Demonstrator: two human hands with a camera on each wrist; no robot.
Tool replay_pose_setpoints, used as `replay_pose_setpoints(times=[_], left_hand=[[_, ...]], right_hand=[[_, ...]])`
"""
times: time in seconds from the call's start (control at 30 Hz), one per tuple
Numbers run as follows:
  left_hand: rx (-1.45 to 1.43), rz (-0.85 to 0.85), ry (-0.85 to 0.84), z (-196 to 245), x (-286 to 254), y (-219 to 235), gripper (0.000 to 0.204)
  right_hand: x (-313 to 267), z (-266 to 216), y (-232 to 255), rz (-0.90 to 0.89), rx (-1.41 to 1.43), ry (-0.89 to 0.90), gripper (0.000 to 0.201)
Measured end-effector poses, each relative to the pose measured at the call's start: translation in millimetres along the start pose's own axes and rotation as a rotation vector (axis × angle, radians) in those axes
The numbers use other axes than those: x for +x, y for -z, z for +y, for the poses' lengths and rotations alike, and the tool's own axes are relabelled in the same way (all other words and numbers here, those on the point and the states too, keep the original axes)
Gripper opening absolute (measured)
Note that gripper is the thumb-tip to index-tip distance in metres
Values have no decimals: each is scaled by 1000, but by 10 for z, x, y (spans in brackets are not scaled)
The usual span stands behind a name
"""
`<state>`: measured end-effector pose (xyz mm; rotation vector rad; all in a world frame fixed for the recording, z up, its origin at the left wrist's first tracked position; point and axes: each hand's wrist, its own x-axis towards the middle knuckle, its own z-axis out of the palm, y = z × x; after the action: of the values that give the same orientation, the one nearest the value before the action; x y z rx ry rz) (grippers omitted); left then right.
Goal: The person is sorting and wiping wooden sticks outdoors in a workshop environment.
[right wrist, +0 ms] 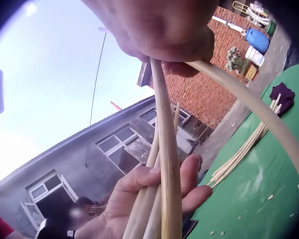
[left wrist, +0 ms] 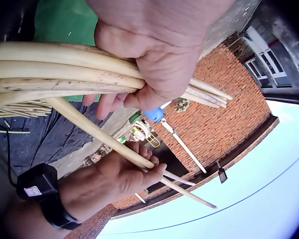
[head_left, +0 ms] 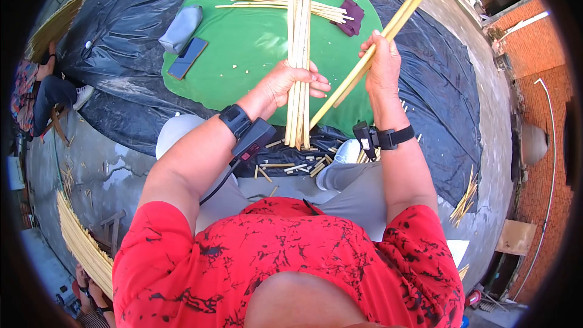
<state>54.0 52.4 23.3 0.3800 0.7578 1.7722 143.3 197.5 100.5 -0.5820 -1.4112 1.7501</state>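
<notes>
My left hand (head_left: 290, 85) grips a bundle of several pale peeled sticks (head_left: 299, 36), held upright in the head view, thumb across the front and some fingertips showing at the right. To its right, my right hand (head_left: 384, 64) pinches a few longer yellowish sticks (head_left: 404, 15) that slant from upper right down to the bundle's lower end. In the left wrist view the bundle (left wrist: 65, 69) passes under my left hand (left wrist: 154, 45), with my right hand (left wrist: 114, 174) below it. The right wrist view shows one stick (right wrist: 167, 149) crossing in front of my left hand (right wrist: 134, 199).
More sticks (head_left: 267, 0) lie on the green cloth (head_left: 243, 42), beside a dark purple cloth (head_left: 349, 18), a grey pouch (head_left: 181, 29) and a phone (head_left: 188, 59). Short cut pieces (head_left: 276, 165) lie on the black sheet near my feet. Another person (head_left: 45, 91) sits at far left.
</notes>
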Motion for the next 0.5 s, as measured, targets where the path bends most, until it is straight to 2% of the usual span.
replay_pose_setpoints(times=[0.03,0.1,0.17,0.3,0.33,0.4,0.5], left_hand=[[46,-13,18,11,5,14,18],[56,-28,39,1,-29,-3,20],[166,-68,83,1,-88,-57,24],[184,-149,128,-9,-149,-112,33],[199,-163,137,-6,-157,-126,33],[211,-175,141,15,-172,-133,34],[219,-198,168,57,-209,-120,35]], right_hand=[[21,-66,8,79,62,39,12],[44,-58,88,95,66,19,13],[52,107,218,-98,16,-1,10],[-139,158,7,-172,19,-237,16],[-159,210,-19,-172,20,-240,16],[-182,310,-43,-247,161,-332,17],[-198,328,-79,-246,102,-293,17]])
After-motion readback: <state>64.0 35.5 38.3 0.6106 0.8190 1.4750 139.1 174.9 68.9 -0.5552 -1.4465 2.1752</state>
